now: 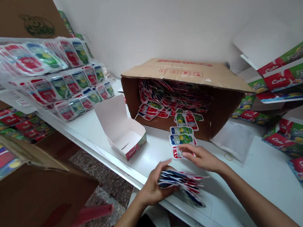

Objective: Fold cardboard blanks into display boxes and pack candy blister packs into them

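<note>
My left hand (155, 188) is wrapped round a thick stack of candy packets (181, 183), seen edge-on near the table's front edge. My right hand (200, 156) reaches over a red packet (177, 152) lying flat on the table; its fingertips touch or hover just above it, and I cannot tell whether they grip it. Green and blue Sprite-like packets (181, 135) lie just beyond. Behind them a cardboard box (181, 72) rests on its side, its opening towards me, filled with many packets (174, 94). Left of my hands stands a small display box (124, 136) with its lid up.
White baskets (20, 98) with rows of packets stand on the left. Printed Cola display boxes (284, 81) are stacked on the right. A clear plastic bag (234, 140) and a rubber band (228, 156) lie on the white table (262, 179). A large open carton (28, 187) is at lower left.
</note>
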The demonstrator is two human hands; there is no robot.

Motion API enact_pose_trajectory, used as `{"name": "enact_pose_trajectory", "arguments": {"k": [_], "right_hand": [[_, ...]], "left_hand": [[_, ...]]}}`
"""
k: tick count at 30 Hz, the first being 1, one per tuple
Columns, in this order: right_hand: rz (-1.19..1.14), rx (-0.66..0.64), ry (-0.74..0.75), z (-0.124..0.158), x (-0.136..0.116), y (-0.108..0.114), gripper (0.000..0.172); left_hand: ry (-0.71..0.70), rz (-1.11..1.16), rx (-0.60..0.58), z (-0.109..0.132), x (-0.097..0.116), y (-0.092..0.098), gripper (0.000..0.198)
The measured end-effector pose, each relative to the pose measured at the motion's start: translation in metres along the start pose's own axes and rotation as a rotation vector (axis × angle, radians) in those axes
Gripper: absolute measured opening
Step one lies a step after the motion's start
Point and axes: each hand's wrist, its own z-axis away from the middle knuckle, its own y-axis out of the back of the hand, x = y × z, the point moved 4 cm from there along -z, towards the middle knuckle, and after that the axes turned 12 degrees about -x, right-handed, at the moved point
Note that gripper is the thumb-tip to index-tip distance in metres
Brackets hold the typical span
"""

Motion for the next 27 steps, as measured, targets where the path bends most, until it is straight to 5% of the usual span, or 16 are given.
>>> {"name": "enact_pose_trajectory", "arguments": {"k": [3, 7, 11, 19, 23, 27], "right_hand": [[0.381, 0.093, -0.128, -0.009, 0.043, -0.014, 0.054], [0.596, 0.146, -0.11, -0.01, 0.062, -0.034, 0.034], [0.383, 0.332, -0.065, 0.003, 0.06, -0.034, 0.034], [0.398, 0.285, -0.013, 0.013, 0.061, -0.059, 0.038], [0.155, 0.381, 0.01, 0.016, 0.05, -0.044, 0.033], [-0.31, 0.144, 0.02, 0.027, 0.014, -0.028, 0.04]], "left_hand": [[-0.054, -0.163, -0.01, -0.004, 0.009, 0.004, 0.037], [-0.036, -0.148, -0.017, -0.006, 0.011, 0.007, 0.033], [-0.009, -0.093, -0.031, -0.006, 0.009, 0.006, 0.034], [0.017, -0.083, -0.032, -0.006, 0.007, 0.006, 0.036], [0.005, -0.091, -0.014, -0.005, 0.008, 0.005, 0.035], [-0.022, -0.204, 0.084, -0.002, 0.006, 0.008, 0.036]]}}
